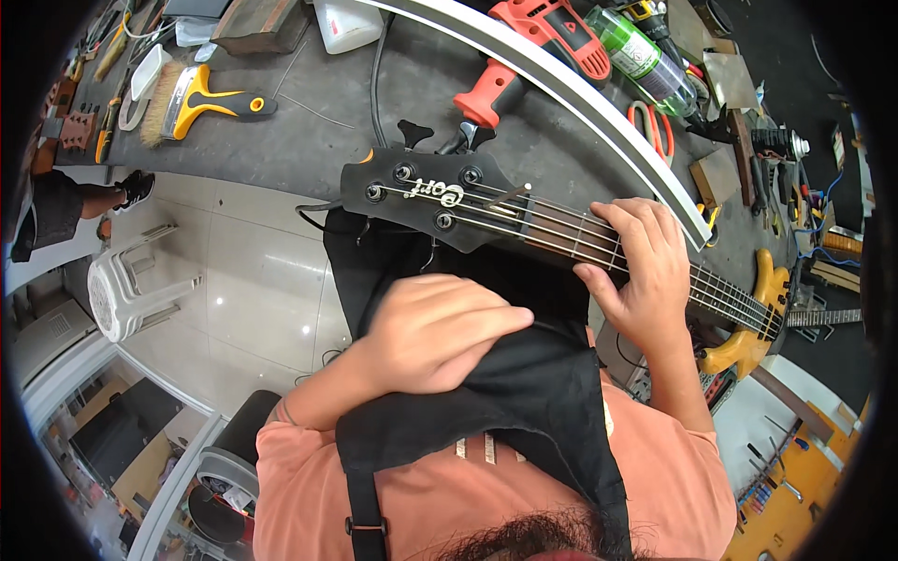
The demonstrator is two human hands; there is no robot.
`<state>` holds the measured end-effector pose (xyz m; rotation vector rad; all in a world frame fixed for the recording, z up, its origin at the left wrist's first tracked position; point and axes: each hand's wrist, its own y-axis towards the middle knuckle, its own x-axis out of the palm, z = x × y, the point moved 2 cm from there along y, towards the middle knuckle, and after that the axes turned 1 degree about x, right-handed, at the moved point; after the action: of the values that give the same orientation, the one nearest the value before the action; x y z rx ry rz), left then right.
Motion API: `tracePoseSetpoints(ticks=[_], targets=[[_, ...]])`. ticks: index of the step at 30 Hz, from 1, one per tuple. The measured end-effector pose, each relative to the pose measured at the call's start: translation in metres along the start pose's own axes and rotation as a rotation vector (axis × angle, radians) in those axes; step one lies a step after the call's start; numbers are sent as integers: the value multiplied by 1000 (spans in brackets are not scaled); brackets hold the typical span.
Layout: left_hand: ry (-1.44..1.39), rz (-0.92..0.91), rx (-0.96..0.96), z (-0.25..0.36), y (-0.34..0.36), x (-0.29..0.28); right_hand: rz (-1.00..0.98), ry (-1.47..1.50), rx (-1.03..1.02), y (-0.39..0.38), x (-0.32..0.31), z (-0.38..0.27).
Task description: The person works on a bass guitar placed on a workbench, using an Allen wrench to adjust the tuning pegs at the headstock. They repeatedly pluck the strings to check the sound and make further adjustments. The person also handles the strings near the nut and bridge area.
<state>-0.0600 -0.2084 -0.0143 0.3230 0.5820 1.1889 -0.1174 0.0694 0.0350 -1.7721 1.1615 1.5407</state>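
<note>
A bass guitar lies across in front of me, its black headstock (402, 192) at the left and its strung neck (571, 232) running right to a yellow wooden body (772, 280). Across the strings rests my right hand (645, 266), fingers bent over the neck and thumb at its near edge. A thin metal rod (510, 194) sticks up beside the nut. My left hand (440, 332) hovers apart from the neck over my black apron (486, 393). Its fingers are curled together and slightly blurred; anything inside them is hidden.
The dark bench (290, 140) holds a wide brush (192, 103), a red power tool (552, 42), a green bottle (645, 56) and red-handled cutters (655, 131). A white curved strip (580, 89) crosses above the neck. A white stool (131, 280) stands on the tiled floor at left.
</note>
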Motion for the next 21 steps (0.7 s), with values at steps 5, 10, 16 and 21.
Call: tracePoseSetpoints(ticks=[5,10,16,21], targets=[[252,154,16,3,54,-42,4,2,11,1,2,0],[354,-37,37,-1,77,-43,3,5,11,3,1,1],[313,-15,62,-10,77,-42,-13,12,19,4,2,3],[436,-77,27,-8,87,-41,-11,-3,17,4,2,2]])
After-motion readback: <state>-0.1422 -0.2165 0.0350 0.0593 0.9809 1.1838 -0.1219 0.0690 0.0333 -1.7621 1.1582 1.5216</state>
